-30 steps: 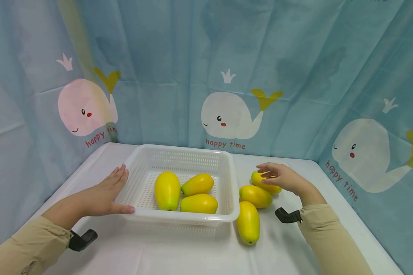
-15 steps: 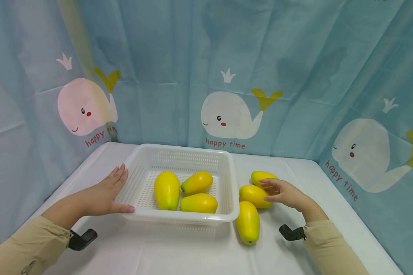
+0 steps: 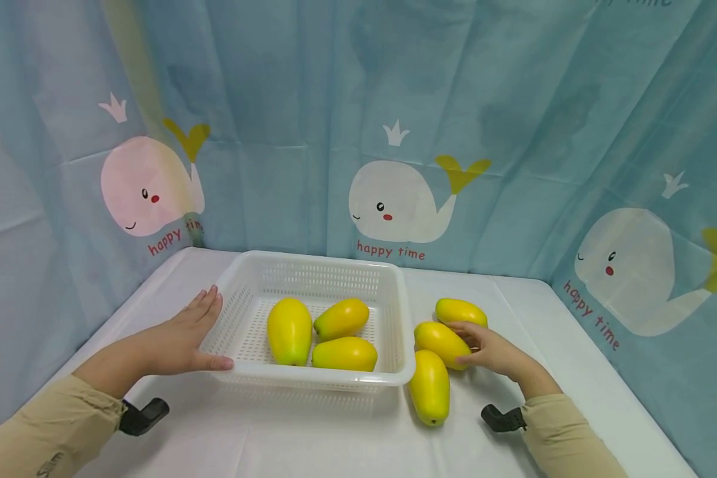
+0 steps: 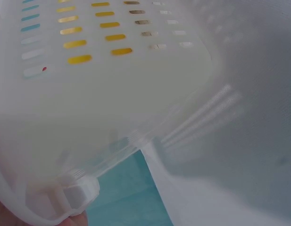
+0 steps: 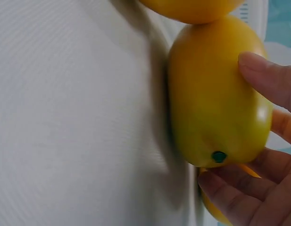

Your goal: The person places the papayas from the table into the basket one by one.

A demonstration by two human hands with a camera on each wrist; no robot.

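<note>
My right hand curls round the right end of the middle yellow mango on the table. In the right wrist view the thumb lies on one side of that mango and the other fingers bend round its green-stemmed end. A second mango lies behind it, and a third mango in front. My left hand rests on the left side of a white plastic basket, fingers straight, thumb along the front rim. Three mangoes lie inside the basket, among them a large upright-lying mango.
A white cloth covers the table. Blue curtains printed with whales stand behind and at both sides. Dark wrist cameras sit at the left cuff and the right cuff.
My right hand has come down and toward me from over the rear mango to the middle one, which has turned slightly under the fingers. The left hand and basket have stayed put.
</note>
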